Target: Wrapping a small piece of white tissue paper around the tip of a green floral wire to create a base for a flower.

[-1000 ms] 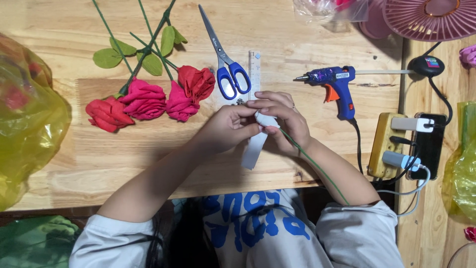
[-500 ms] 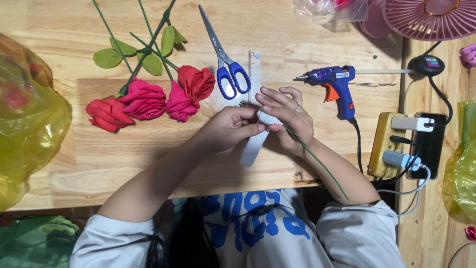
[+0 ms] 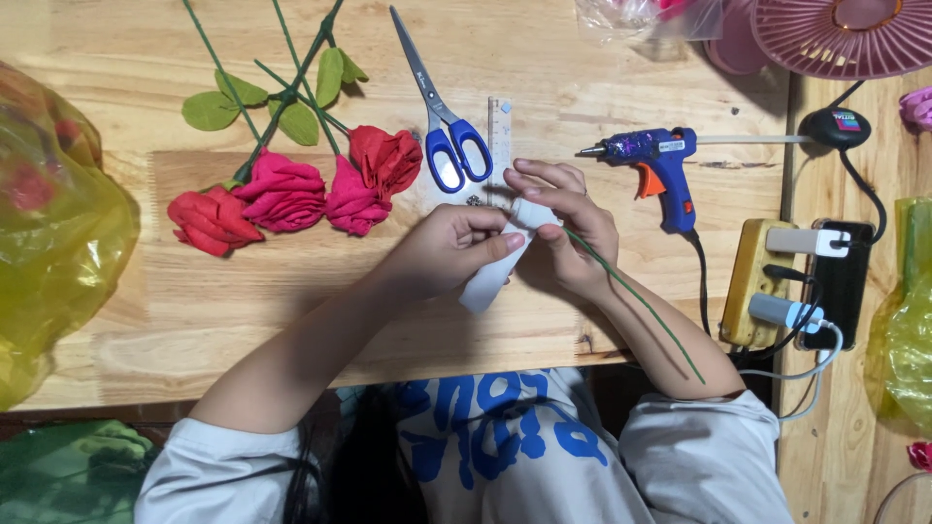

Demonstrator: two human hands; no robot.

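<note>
Both hands meet over the middle of the wooden table (image 3: 194, 311). My left hand (image 3: 447, 250) pinches a white paper strip (image 3: 490, 277) that hangs down toward me. My right hand (image 3: 568, 228) holds the rolled top of that strip against a thin green wire stem (image 3: 641, 306), which runs down along my right forearm. Several finished red and pink paper roses (image 3: 291, 189) with green stems and leaves lie to the left of my hands.
Blue-handled scissors (image 3: 442, 116) and a clear ruler (image 3: 499, 136) lie just beyond my hands. A blue glue gun (image 3: 655, 160) rests to the right, beside a yellow power strip (image 3: 752, 281) with plugs. Yellow plastic bags (image 3: 53, 223) sit at both sides; a pink fan (image 3: 835, 34) stands top right.
My hands have barely shifted; the fingers keep working the white strip around the stem's top. Nothing else on the table has moved.
</note>
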